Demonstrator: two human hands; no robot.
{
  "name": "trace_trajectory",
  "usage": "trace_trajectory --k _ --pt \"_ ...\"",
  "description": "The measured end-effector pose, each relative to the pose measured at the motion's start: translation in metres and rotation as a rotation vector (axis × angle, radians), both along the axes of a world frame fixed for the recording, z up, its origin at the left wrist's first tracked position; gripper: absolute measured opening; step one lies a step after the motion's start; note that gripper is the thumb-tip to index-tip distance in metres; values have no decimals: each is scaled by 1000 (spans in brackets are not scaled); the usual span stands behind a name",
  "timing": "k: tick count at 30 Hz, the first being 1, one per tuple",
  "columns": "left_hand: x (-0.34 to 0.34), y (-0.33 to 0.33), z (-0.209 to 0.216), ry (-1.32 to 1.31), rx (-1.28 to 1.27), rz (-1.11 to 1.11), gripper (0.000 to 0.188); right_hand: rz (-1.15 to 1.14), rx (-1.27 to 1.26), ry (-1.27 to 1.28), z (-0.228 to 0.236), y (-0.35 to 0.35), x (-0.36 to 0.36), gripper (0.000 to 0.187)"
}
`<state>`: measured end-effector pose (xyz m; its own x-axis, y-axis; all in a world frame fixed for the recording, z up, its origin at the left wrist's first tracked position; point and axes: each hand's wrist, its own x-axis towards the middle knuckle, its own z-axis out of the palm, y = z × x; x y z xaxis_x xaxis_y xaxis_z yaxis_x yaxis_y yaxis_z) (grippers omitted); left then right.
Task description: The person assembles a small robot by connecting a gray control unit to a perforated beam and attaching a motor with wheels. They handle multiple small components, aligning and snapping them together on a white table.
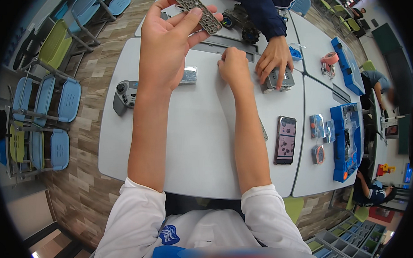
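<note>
My left hand point(173, 32) is raised above the far side of the table, its thumb and fingers closed on a grey perforated building plate point(205, 20). To its right, my right hand point(235, 65) is low over the tabletop with its fingers curled in; whatever they may hold is hidden. Just beyond stands a dark wheeled model vehicle point(240, 22). A co-worker's hand point(276, 58) in a dark sleeve rests on a grey block-shaped unit point(277, 81) beside my right hand. Another perforated piece point(263, 129) lies partly hidden by my right forearm.
A grey game controller point(126, 93) and a small clear box point(189, 75) lie left. A lit phone point(285, 141) lies right of my forearm. Farther right are small parts boxes point(317, 126), open blue cases point(337, 147) and a pink tape roll point(329, 58).
</note>
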<state>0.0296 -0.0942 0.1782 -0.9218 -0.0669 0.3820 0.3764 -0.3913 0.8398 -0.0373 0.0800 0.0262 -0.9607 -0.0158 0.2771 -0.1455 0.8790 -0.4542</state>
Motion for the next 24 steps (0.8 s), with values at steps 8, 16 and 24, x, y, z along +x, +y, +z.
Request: trace_trajectory --k 8,16,24 --pt "-1 -3 -1 -12 13 -10 52 49 -248 -74 34 -4 16 10" --pt "-5 -3 -4 22 -32 157 51 444 -1130 148 131 -13 58 14" --pt "2 0 3 33 -139 264 48 509 -1069 297 155 -22 77 19"
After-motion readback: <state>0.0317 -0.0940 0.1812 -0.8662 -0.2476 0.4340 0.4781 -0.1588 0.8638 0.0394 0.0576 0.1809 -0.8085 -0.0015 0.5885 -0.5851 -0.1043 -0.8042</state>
